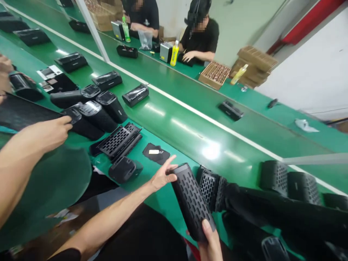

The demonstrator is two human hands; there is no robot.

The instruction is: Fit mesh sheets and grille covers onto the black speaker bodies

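Casing, black and slotted, sits tilted at 5 o'clock of the view, above the green bench. The right hand grips its lower end, thumb on the slotted face. At its 11 o'clock end, the left hand has thumb and fingers apart; whether it also bears weight, I cannot tell. Outward from the casing, black grille pieces lie just beside it at 1 o'clock, dark cards near 10:30, perforated panels farther along 10. At 12, well apart, a co-worker sits beside a yellow bottle.
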